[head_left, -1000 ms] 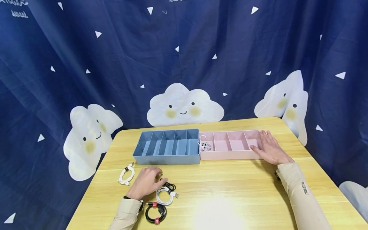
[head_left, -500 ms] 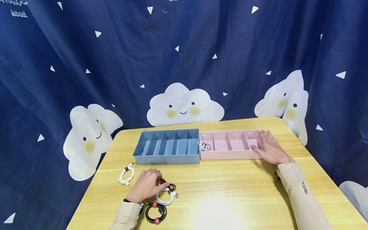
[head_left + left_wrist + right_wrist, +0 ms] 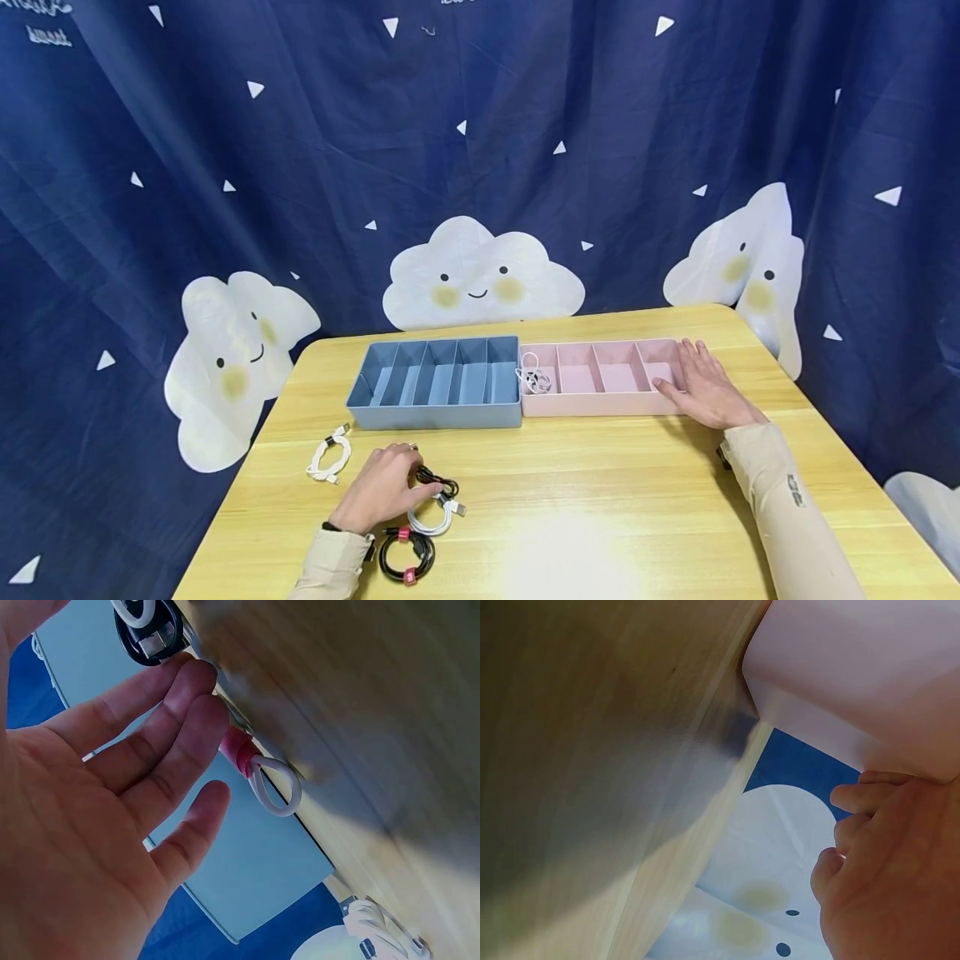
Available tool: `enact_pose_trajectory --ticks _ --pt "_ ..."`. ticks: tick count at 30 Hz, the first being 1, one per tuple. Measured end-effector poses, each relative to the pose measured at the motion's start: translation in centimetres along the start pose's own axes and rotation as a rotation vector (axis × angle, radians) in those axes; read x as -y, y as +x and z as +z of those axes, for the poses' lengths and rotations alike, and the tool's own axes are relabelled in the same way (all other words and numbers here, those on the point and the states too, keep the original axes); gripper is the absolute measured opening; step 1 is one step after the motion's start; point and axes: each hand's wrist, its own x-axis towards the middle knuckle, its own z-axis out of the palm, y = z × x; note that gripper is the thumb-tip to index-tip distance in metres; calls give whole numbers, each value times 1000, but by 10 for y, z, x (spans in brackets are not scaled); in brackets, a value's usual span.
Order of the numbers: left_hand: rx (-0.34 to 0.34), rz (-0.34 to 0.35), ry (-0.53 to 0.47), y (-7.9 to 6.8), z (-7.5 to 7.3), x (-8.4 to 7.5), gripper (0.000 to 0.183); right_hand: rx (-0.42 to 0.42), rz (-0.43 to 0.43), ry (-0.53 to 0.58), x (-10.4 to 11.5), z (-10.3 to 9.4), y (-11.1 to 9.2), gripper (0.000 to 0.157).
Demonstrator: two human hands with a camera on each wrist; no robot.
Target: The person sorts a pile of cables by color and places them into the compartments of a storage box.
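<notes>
My left hand (image 3: 382, 490) hovers low over the coiled cables, palm down, fingers gently bent. Its thumb and index finger lie either side of a small black cable (image 3: 449, 487), which overlaps a white cable (image 3: 429, 531). In the left wrist view, the black cable (image 3: 178, 637) shows right at the index fingertip, and a white cable loop with a red strap (image 3: 240, 750) shows behind the fingers. A black cable with red straps (image 3: 424, 565) lies nearer the front. My right hand (image 3: 708, 392) rests on the right end of the pink divided box (image 3: 592, 406), thumb over its front rim.
A blue divided box (image 3: 435, 417) stands against the pink box's left end. One white cable with a round dark piece (image 3: 542, 383) sits in the pink box's leftmost compartment. A white braided cable (image 3: 344, 457) lies left on the wooden table (image 3: 570, 483). A curtain hangs behind.
My left hand has shifted slightly toward the front, and its thumb has come down over the black and white cables. The right hand and both boxes stay where they were.
</notes>
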Motion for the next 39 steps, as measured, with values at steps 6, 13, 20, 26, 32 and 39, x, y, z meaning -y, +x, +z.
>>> enact_pose_trajectory --ticks 6,13,20,26,32,39 --pt "5 -3 -42 -1 1 -2 55 -5 -3 1 0 0 0 96" --pt "-3 -11 2 -1 0 -10 71 -11 -4 1 -1 0 1 96" --pt "-1 -81 34 0 2 -19 77 -5 -2 -2 -2 -1 1 96" --pt "-32 -88 48 3 5 -23 70 -5 -3 -6 -2 -1 0 96" --pt "7 -84 40 6 4 -28 65 -4 -2 -3 -2 -1 0 96" --pt "37 -80 22 8 2 -29 61 -8 -9 3 -1 0 1 96"
